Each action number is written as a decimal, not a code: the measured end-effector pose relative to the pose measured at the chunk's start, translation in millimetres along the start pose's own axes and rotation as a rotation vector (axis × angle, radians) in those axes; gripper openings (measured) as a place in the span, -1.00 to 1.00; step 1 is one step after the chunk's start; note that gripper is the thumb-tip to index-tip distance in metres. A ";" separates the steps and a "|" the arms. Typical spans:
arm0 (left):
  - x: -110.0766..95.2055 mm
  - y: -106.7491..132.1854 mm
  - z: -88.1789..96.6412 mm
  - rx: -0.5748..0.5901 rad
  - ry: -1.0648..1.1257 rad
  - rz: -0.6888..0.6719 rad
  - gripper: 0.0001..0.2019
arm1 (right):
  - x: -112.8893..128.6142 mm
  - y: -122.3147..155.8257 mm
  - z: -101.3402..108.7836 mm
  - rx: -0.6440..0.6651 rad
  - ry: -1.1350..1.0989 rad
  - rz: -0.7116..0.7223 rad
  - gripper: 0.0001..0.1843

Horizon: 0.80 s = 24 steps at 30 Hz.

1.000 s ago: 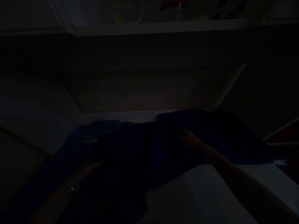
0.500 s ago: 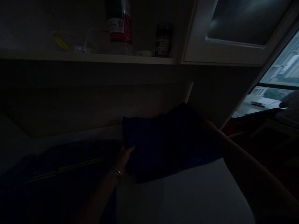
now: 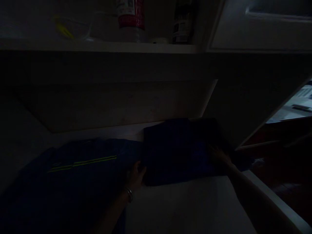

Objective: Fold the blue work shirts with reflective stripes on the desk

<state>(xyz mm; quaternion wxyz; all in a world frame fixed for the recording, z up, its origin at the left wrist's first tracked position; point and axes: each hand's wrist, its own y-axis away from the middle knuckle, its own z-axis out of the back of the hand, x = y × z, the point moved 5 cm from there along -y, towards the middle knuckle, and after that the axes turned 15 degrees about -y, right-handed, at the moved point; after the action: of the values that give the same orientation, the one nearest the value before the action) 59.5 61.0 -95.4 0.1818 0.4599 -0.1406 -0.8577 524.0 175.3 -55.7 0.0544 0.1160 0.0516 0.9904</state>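
The scene is very dark. A folded dark blue garment (image 3: pixel 177 151) lies on a pale surface (image 3: pixel 185 208) against the back wall. My left hand (image 3: pixel 136 175) curls round its lower left corner; a bracelet shows on that wrist. My right hand (image 3: pixel 219 156) rests on the garment's right edge, fingers too dim to make out. To the left lies another dark blue garment (image 3: pixel 73 175) with a yellow-green stripe (image 3: pixel 83 163), spread flat.
A shelf (image 3: pixel 102 47) runs above with a red-labelled bottle (image 3: pixel 130 16), a dark jar (image 3: pixel 182 22) and a clear container (image 3: pixel 73 27). A pale cabinet door (image 3: pixel 260 29) stands at upper right. Daylight shows at the far right.
The folded garment, held lifted and tilted half a second ago, now lies flat on the surface. Both hands came down with it. The view has shifted slightly left and down.
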 end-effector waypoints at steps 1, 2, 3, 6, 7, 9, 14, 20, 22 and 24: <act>3.5 15.1 7.8 -0.046 -0.102 -0.076 -0.44 | 3.5 -1.2 3.9 -0.009 -0.007 -0.031 -0.40; 8.5 33.7 15.6 -0.090 -0.214 -0.163 -0.48 | 9.5 -1.9 8.2 -0.026 -0.020 -0.066 -0.38; 16.4 55.0 23.1 -0.128 -0.321 -0.237 -0.53 | 18.2 -1.3 11.7 -0.045 -0.043 -0.096 -0.36; 57.8 123.0 44.4 -0.200 -0.557 -0.286 -0.61 | 57.3 12.3 9.7 -0.093 -0.117 -0.061 -0.33; 75.4 143.8 51.0 -0.222 -0.629 -0.252 -0.62 | 72.3 21.2 3.3 -0.090 -0.107 0.008 -0.35; 108.7 179.4 61.6 -0.260 -0.751 -0.191 -0.61 | 99.4 44.0 -18.0 -0.038 -0.018 0.215 -0.41; 149.1 223.0 64.7 -0.178 -0.895 -0.214 -0.50 | 120.1 83.4 -65.6 0.073 0.162 0.463 -0.44; 135.3 219.4 82.6 -0.002 -0.793 0.064 -0.34 | 173.0 106.6 -41.2 -0.049 -0.156 0.338 -0.49; 128.2 216.8 89.6 0.095 -0.758 0.068 -0.31 | 208.4 132.0 -38.5 0.018 -0.447 0.270 -0.53; 125.7 215.9 94.5 0.172 -0.738 0.058 -0.31 | 245.7 163.2 -51.2 0.243 -0.804 0.158 -0.52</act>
<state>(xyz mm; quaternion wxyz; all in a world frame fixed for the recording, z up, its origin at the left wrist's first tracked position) -44.8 -180.5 -49.1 0.1037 0.1296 -0.2810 -0.9452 258.7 38.7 -31.5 -0.0202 0.5023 0.1336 0.8541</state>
